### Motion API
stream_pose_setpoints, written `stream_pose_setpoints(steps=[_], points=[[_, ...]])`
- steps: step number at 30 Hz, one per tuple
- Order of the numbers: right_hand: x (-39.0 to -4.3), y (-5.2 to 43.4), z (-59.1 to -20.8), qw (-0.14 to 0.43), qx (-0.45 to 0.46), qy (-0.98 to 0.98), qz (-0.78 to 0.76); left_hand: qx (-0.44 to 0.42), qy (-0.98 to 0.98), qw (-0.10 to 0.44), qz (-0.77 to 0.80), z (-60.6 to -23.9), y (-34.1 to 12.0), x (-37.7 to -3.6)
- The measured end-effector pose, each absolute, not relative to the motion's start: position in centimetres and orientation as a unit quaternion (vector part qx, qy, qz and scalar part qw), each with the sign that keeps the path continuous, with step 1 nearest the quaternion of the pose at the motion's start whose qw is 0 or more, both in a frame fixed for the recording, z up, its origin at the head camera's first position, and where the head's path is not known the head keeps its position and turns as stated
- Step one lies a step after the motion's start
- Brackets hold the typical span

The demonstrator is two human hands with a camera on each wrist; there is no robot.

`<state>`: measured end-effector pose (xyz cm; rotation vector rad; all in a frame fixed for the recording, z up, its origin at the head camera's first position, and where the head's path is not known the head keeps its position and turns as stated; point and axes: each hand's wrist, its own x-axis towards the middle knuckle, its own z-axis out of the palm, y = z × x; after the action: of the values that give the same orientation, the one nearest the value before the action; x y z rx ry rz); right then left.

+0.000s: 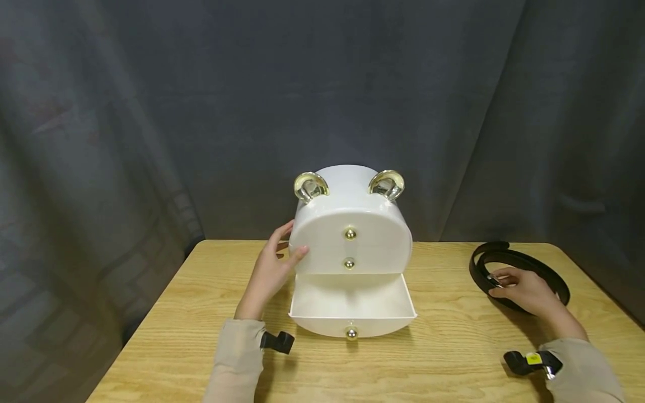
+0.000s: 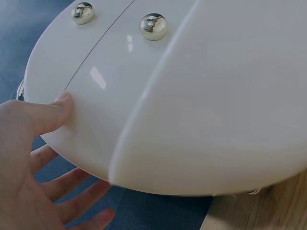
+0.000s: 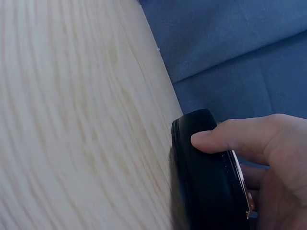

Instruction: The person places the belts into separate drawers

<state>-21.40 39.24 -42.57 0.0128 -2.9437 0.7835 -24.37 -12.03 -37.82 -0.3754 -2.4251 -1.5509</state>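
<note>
A white drawer box (image 1: 327, 240) with gold ear shapes stands mid-table. Its bottom drawer (image 1: 322, 326) is pulled out, with nothing visible inside; gold knobs mark the drawers' fronts. My left hand (image 1: 264, 277) rests on the box's left side. In the left wrist view, its thumb touches the front at a drawer seam while the other fingers spread along the side, fairly straight. At the right, a dark belt (image 1: 475, 271) lies loosely coiled. My right hand (image 1: 526, 292) pinches it by the metal buckle (image 1: 494, 280); the right wrist view shows the thumb across the belt's dark strap (image 3: 204, 177).
The wooden table (image 1: 443, 358) carries both things. A dark grey curtain (image 1: 327, 101) hangs behind its back edge and along the sides. The pulled-out drawer juts toward the near side of the table.
</note>
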Motion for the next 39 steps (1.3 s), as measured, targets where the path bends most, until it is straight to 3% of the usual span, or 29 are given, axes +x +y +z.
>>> stream_pose_setpoints(steps=[33,39], points=[[-20.3,36.1,-37.6,0.074,-0.029,-0.948,0.309,-0.125,-0.833,0.120,-0.525,-37.9,-12.4,-24.2],[-19.3,35.6,-36.2,0.044,-0.009,-0.937,0.347,-0.124,-0.834,0.118,-0.525,-37.9,-12.3,-24.0]])
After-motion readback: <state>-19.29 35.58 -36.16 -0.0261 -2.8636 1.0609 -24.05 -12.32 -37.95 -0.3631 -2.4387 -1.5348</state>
